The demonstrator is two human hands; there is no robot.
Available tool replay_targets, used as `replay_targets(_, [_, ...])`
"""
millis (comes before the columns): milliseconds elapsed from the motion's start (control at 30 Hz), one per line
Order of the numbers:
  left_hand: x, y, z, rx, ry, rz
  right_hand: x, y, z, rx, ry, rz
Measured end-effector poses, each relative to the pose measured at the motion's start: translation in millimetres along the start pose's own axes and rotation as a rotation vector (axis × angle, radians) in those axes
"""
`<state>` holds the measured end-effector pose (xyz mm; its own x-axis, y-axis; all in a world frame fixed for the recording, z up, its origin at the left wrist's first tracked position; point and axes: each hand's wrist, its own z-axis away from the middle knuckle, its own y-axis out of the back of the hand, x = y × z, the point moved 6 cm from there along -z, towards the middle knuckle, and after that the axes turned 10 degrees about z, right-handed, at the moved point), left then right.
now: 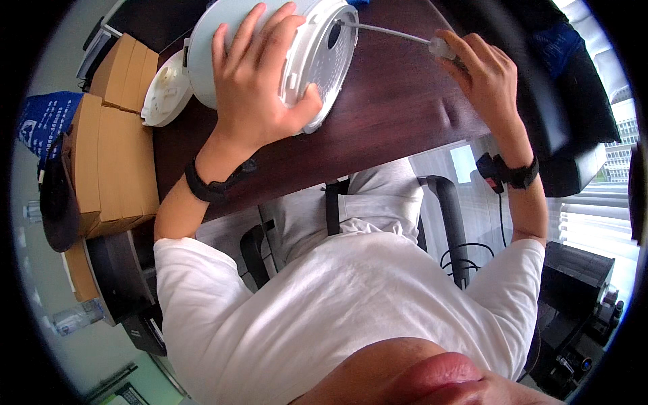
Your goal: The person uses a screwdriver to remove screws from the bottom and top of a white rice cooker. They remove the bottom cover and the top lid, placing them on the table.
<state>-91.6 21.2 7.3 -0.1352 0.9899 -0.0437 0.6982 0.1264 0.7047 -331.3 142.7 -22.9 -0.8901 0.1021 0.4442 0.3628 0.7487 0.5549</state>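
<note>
A white round appliance body point(204, 71) lies on its side on the dark wooden table, its perforated end facing right. My left hand point(260, 88) holds it with fingers spread over the side wall and the thumb against the rim. In my right hand point(482, 71) is a long screwdriver point(391, 32), gripped by its pale, see-through handle. The shaft runs left to the perforated end, where its tip meets the edge of a dark oval opening point(334, 35). Exactly what the tip touches is too small to tell.
A white round cover-like part point(165, 98) sits left of the appliance. Brown cardboard boxes point(121, 162) stand along the table's left side. A black padded chair point(580, 88) is at the right. Below the table's near edge point(405, 150) are my legs and a chair armrest point(449, 216).
</note>
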Motion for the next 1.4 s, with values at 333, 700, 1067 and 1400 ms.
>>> replay_targets(333, [-4, 2, 2, 0.0, 0.033, 0.032, -53, -37, 48, -0.483, -0.898, -1.616])
replay_targets(700, [-2, -1, 1, 0.012, 0.013, 0.047, -97, 0, 35, -0.673, -1.015, -2.325])
replay_targets(1067, [-4, 0, 2, 0.014, 0.013, 0.048, -98, -3, 37, -0.661, -1.007, -2.233])
replay_targets(1400, [-3, 0, 2, 0.009, 0.013, 0.045, -96, 5, 36, -0.688, -0.997, -2.217])
